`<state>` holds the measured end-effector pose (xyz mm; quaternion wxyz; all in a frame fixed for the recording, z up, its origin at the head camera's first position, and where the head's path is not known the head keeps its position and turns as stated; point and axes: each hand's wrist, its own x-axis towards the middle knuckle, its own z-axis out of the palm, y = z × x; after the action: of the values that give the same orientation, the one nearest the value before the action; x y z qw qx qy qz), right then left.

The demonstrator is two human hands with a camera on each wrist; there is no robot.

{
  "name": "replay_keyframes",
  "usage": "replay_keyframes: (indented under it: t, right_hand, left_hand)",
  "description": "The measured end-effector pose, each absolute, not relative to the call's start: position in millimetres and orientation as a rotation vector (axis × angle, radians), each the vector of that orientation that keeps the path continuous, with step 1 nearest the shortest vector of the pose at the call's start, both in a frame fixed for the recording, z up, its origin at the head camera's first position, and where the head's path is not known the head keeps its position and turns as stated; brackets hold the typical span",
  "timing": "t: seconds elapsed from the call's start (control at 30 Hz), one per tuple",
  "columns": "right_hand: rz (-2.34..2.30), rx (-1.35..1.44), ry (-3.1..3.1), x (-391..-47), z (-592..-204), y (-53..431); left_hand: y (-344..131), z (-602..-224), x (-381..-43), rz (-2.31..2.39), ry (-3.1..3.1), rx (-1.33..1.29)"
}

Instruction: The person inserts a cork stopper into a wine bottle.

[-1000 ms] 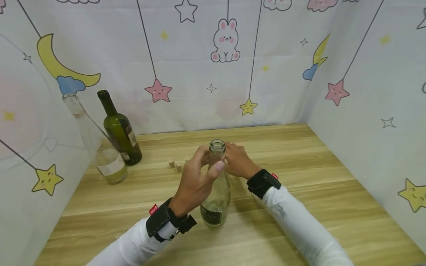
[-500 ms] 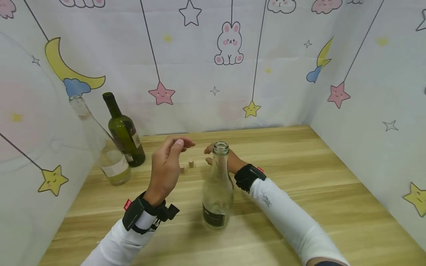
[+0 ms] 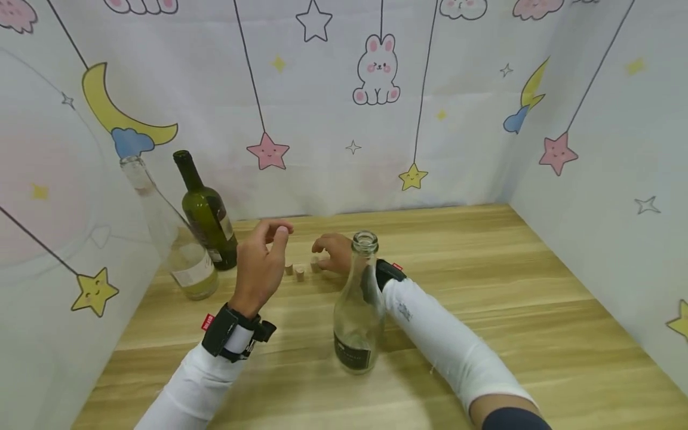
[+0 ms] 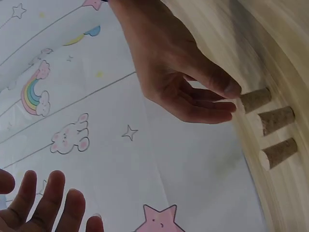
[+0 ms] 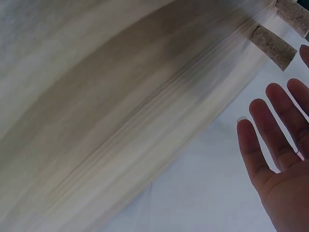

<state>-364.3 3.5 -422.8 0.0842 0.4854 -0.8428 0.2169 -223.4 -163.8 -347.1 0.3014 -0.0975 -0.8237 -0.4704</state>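
Observation:
Three small corks stand on the wooden table: a left cork point(image 3: 288, 269), a middle cork point(image 3: 300, 274) and a right cork point(image 3: 315, 263). My right hand point(image 3: 335, 253) reaches behind the clear glass bottle point(image 3: 357, 316) to the right cork. In the left wrist view its thumb and fingertips are right at the end of the nearest cork point(image 4: 256, 100), fingers loosely bent. My left hand point(image 3: 260, 266) is raised left of the corks, fingers loosely bent and holding nothing. The uncorked bottle stands upright, a dark label low on its side, partly covering the right wrist.
At the back left stand a green wine bottle point(image 3: 206, 218) and a tall clear bottle point(image 3: 177, 245) with a pale label. A white patterned cloth point(image 3: 333, 119) walls the back and sides of the wooden table point(image 3: 467, 251).
My left hand has left the neck of the clear bottle and moved left. My right hand has moved left to the corks. The bottles shift slightly right in view as the head turns.

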Motion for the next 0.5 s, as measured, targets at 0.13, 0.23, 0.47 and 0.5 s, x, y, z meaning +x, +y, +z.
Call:
replay_keyframes:
  t: [0.13,0.23,0.47,0.5]
  right_hand:
    - [0.609,1.48,-2.591,-368.9,-419.9,2.5]
    - [0.566,1.51,-2.604,-380.5,-429.2,0.1]
    - [0.548,1.516,-2.563,-396.4,-451.1,-1.2]
    - [0.535,1.518,-2.548,-397.4,-452.1,-0.1]
  left_hand:
    - [-169.0,-354.7,-238.0,-1.207,-2.206,-0.226]
    - [-171.1,-359.4,-244.7,-1.203,-2.211,-0.19]
    - [-169.8,-369.3,-251.2,-1.208,-2.258,-0.096]
    - [-169.7,-369.9,-252.0,-1.206,-2.26,-0.089]
